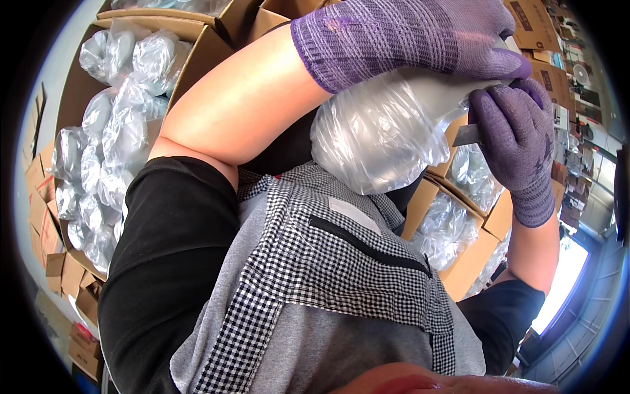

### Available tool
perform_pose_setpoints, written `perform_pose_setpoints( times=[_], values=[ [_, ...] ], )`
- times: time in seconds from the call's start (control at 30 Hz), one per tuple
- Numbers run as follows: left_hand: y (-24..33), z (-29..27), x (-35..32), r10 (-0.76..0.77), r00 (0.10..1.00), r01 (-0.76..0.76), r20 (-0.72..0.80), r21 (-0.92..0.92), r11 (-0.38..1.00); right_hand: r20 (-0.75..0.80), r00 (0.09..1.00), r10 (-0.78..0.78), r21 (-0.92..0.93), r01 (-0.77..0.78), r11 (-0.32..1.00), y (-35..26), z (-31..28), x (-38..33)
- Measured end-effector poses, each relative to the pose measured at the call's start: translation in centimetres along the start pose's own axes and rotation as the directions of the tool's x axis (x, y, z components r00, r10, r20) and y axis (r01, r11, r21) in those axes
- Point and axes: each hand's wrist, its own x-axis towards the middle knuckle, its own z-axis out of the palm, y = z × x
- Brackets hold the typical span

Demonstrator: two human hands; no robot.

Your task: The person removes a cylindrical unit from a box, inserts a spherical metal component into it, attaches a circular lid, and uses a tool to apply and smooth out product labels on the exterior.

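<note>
My left hand [407,36], in a purple knit glove, grips the top of a clear plastic bag [377,141] held close to my chest. Inside the bag is a white object [459,92], mostly hidden by the glove. My right hand [515,138], also in a purple glove, is at the bag's right end, thumb and fingers pinched on a small flat grey piece [467,134]. What that piece is cannot be told. My checked grey apron [328,262] fills the lower middle of the view.
An open cardboard box [187,29] at the left holds several clear-bagged items [118,131]. Another open carton [469,259] with similar bags [446,223] stands below my right hand. Flattened and stacked cartons [62,276] lie at the far left, with more boxes at the upper right.
</note>
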Motion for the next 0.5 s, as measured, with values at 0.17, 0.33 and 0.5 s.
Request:
perform_pose_setpoints(
  times=[0.17,0.33,0.5],
  values=[
    [1.3,-1.5,-0.9,-0.001,1.000,0.001,-0.020,-0.004,1.000,-0.041,0.999,-0.016,0.078,0.019,0.997,0.5,0.1,-0.6],
    [0.1,-1.1,-1.2,0.035,0.997,-0.042,-0.070,-0.093,0.995,-0.147,0.982,0.116,0.218,-0.083,0.972,0.2,0.4,-1.3],
    [0.6,-0.9,-1.1,0.024,0.994,-0.026,-0.105,-0.025,0.999,0.054,0.997,0.048,0.099,-0.054,0.994,0.3,-0.2,0.0]
  ],
)
